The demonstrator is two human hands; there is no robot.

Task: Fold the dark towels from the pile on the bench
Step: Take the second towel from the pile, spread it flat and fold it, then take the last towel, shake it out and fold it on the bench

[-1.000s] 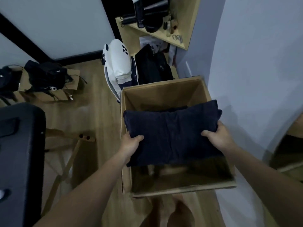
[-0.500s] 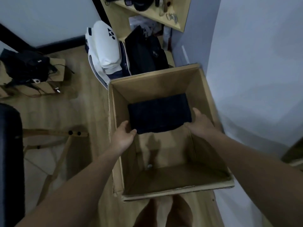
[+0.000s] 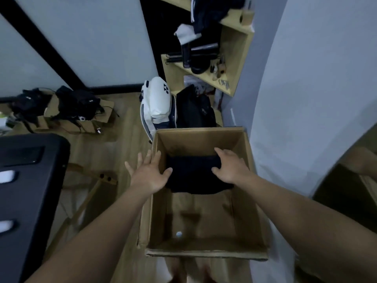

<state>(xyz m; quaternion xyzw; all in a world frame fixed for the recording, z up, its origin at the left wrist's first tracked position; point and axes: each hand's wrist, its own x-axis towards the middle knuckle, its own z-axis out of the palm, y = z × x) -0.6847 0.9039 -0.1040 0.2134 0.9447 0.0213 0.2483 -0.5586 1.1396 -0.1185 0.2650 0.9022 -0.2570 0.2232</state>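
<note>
A folded dark towel (image 3: 193, 176) lies at the bottom of an open cardboard box (image 3: 204, 253) on the floor, in the box's far half. My left hand (image 3: 149, 173) hovers over the box's left wall with fingers spread and straight, holding nothing. My right hand (image 3: 229, 167) is above the towel's right end with relaxed fingers; whether it touches the cloth I cannot tell.
A black bench (image 3: 26, 180) stands at the left. Behind the box lean a white racket bag (image 3: 157, 103) and a black bag (image 3: 193, 109). A wooden shelf unit (image 3: 234, 64) holds odds and ends. Dark bags on flattened cardboard (image 3: 67, 107) lie at the far left. A grey wall (image 3: 306, 99) runs along the right.
The folded towel went from my hands down into the box, and both hands have let go and lifted off it. My view has tilted upward.
</note>
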